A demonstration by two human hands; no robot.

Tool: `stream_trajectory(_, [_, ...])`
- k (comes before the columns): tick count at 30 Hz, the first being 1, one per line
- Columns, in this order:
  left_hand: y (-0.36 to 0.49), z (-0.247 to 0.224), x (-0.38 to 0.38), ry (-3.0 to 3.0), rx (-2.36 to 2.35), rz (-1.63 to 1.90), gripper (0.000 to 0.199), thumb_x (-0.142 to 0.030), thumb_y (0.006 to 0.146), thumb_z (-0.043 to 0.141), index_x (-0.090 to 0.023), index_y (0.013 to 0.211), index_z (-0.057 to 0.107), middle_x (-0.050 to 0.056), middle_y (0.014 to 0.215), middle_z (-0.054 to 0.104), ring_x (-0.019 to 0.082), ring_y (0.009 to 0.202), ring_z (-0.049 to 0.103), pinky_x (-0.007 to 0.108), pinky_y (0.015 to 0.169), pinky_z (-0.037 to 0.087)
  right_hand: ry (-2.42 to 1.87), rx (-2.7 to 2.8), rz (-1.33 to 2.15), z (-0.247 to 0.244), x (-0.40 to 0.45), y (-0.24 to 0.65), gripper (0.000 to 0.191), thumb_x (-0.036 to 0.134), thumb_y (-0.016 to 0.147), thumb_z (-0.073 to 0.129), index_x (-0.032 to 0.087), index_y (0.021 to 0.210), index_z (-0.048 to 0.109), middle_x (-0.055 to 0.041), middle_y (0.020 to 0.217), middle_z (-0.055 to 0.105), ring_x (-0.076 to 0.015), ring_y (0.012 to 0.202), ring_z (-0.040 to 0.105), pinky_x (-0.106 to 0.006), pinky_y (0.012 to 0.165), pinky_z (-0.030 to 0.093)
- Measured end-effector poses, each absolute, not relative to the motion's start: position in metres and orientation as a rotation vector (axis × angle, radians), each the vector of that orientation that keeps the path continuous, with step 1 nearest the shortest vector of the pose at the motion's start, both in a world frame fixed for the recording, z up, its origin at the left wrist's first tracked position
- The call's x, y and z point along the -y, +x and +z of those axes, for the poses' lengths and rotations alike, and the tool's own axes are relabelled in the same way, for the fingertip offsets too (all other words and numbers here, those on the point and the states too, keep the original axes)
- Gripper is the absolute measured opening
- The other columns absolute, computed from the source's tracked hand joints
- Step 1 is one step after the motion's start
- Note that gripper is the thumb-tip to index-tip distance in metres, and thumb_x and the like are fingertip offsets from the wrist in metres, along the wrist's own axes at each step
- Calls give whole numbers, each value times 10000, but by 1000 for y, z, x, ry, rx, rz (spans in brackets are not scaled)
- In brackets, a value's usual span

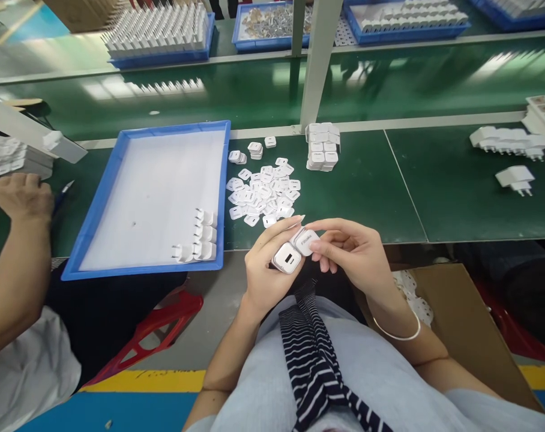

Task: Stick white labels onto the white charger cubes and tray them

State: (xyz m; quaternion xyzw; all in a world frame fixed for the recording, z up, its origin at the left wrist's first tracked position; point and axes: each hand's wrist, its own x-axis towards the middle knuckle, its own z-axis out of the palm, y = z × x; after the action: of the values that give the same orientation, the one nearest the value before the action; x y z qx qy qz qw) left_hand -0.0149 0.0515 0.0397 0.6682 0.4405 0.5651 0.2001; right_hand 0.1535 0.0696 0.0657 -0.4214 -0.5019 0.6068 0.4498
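Note:
My left hand [272, 264] is wrapped round a white charger [287, 258] whose end with a dark port faces up. Against it lies a second white piece with a printed face [305, 241]; whether it is a loose cover or a whole charger I cannot tell. The thumb and forefinger of my right hand [351, 249] pinch this printed piece at its right edge. Just beyond my hands is a heap of small white cover plates [266, 193]. Several pronged chargers [204, 240] stand in the near right corner of a blue-rimmed tray [225, 180].
A block of stacked white chargers [323, 147] stands behind my right hand. Farther right lie more pronged chargers [515, 177]. A metal post [316, 66] rises at the bench's back. At left rests a co-worker's hand [23, 197]. An open cardboard box [461, 324] sits below right.

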Motion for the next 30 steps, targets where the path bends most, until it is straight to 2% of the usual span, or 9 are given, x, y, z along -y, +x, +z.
stream_trajectory(4, [-15, 39, -52, 1909, -1223, 1600, 469, -45, 764, 795, -191, 1202, 711, 87, 1276, 725, 195, 1145, 713, 327, 1025, 591, -1039, 1237, 1512, 66, -70, 153, 219, 229, 829, 818, 225, 1045, 778, 18, 639, 706, -65, 448, 590, -131, 402, 456])
stream_trajectory(11, [-16, 39, -50, 1990, -1233, 1597, 429, -61, 777, 788, -180, 1182, 709, 100, 1261, 732, 206, 1125, 723, 330, 985, 612, -1066, 1173, 1591, 70, -72, 155, 444, 240, 763, 866, 213, 1159, 665, 28, 619, 706, -101, 434, 601, -157, 389, 463])
stream_trajectory(19, [-15, 39, -50, 2018, -1257, 1598, 382, -119, 815, 771, -209, 1181, 710, 82, 1254, 738, 230, 1104, 737, 368, 959, 633, -1078, 1171, 1650, 70, -75, 155, 446, 315, 742, 879, 192, 1088, 626, 26, 601, 700, -101, 407, 581, -163, 374, 453])
stream_trajectory(30, [-11, 40, -49, 1924, -1285, 1593, 403, -82, 783, 789, -196, 1163, 718, 82, 1253, 737, 217, 1103, 734, 355, 972, 622, -1079, 1173, 1590, 69, -73, 152, 430, 310, 744, 876, 209, 1054, 598, 37, 595, 683, -113, 411, 579, -206, 400, 499])
